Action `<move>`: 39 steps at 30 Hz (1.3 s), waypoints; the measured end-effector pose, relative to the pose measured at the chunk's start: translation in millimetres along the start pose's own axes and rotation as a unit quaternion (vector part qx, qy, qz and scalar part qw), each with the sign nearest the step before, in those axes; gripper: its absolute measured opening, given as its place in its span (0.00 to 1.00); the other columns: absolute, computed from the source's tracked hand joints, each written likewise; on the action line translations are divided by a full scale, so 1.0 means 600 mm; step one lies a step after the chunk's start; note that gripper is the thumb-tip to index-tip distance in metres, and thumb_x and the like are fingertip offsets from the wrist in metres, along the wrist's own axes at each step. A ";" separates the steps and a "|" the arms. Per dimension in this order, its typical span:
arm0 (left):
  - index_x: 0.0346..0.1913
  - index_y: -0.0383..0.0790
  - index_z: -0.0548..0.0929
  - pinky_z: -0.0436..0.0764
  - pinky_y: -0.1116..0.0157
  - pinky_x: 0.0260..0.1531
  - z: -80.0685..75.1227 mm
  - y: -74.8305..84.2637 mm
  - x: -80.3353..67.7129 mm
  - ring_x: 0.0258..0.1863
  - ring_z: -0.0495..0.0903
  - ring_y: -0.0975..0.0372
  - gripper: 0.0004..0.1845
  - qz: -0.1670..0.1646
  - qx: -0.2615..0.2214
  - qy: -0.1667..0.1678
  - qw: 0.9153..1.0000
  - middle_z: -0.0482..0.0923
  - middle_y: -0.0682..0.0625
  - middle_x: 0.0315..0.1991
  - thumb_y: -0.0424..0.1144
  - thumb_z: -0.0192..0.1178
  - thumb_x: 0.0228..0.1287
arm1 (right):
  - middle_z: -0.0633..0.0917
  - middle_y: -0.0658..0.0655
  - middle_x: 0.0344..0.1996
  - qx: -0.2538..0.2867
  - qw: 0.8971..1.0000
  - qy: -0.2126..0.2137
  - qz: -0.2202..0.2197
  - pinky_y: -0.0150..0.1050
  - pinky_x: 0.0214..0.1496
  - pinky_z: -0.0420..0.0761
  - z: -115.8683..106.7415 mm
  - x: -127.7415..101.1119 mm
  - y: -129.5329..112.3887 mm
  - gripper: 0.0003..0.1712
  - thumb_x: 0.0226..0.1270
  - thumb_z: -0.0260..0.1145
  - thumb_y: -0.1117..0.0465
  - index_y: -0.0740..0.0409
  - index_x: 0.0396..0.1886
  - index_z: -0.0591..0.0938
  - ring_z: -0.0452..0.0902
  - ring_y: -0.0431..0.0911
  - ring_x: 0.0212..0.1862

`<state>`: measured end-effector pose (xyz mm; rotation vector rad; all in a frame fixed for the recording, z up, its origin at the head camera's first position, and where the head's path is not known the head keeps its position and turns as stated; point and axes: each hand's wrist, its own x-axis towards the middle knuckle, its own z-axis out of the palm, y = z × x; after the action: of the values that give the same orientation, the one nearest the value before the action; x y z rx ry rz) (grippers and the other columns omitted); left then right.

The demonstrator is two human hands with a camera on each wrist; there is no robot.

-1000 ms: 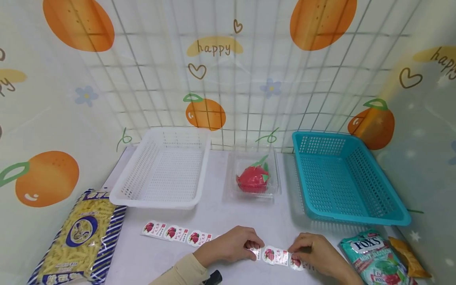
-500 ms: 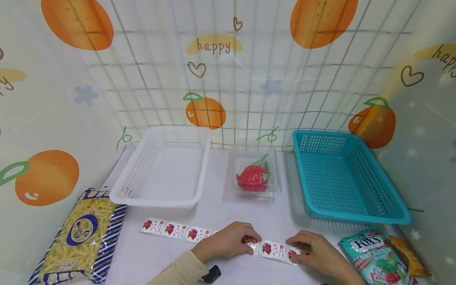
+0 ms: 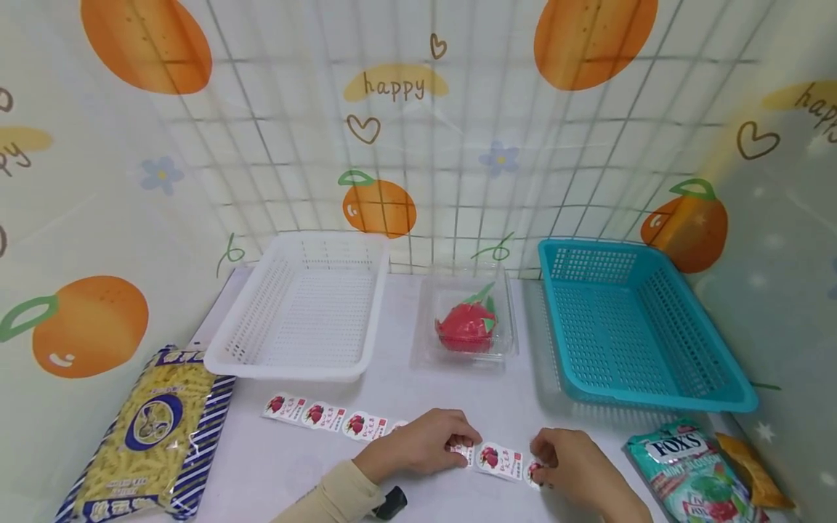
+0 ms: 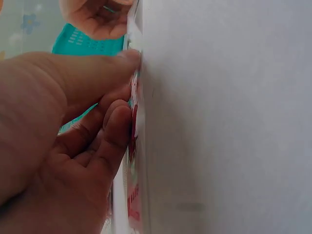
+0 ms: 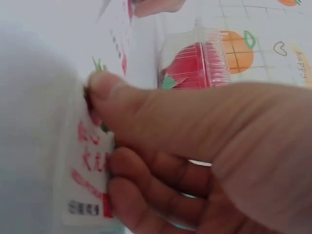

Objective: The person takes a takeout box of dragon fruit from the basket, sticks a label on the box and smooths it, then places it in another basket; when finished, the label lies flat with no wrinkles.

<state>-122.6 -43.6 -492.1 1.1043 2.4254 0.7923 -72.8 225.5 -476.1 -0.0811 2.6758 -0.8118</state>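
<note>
In front of the clear fruit box, the sticker strip lies flat on the table, and it looks light, limp and easily torn. The left hand pins it with curled fingers near its middle, while the right hand pinches the end label at its edge, likely the best place to grip.

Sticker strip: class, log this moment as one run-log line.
left hand: pinches sticker strip | right hand: pinches strip's other end | strip: flat on table | baskets: untouched
</note>
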 end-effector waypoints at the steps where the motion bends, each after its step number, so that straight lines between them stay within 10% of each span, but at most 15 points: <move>1: 0.54 0.50 0.88 0.74 0.81 0.38 0.000 0.002 0.000 0.35 0.73 0.75 0.17 -0.001 0.004 0.000 1.000 0.80 0.62 0.40 0.42 0.73 0.62 | 0.80 0.46 0.26 0.010 1.000 -0.010 -0.001 0.33 0.34 0.75 -0.001 0.000 0.001 0.15 0.51 0.81 0.63 0.52 0.34 0.83 0.72 0.41 0.32; 28: 0.55 0.51 0.88 0.73 0.81 0.40 0.004 0.002 0.005 0.36 0.72 0.76 0.25 0.002 0.011 0.005 1.000 0.81 0.64 0.40 0.56 0.76 0.56 | 0.88 0.44 0.31 0.154 0.978 0.032 -0.140 0.29 0.33 0.79 -0.010 0.004 0.020 0.07 0.64 0.74 0.52 0.49 0.32 0.88 0.76 0.29 0.30; 39: 0.54 0.46 0.88 0.75 0.79 0.41 0.003 0.013 0.004 0.35 0.75 0.77 0.23 0.000 0.032 0.036 0.999 0.83 0.64 0.36 0.58 0.69 0.64 | 0.86 0.46 0.27 0.202 0.968 0.101 -0.108 0.30 0.33 0.81 0.014 0.021 -0.022 0.04 0.64 0.75 0.56 0.48 0.32 0.86 0.79 0.34 0.28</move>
<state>-118.9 -36.7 -488.6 1.1164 2.5276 0.7714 -82.2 208.3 -479.6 -0.2024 2.6535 -1.4922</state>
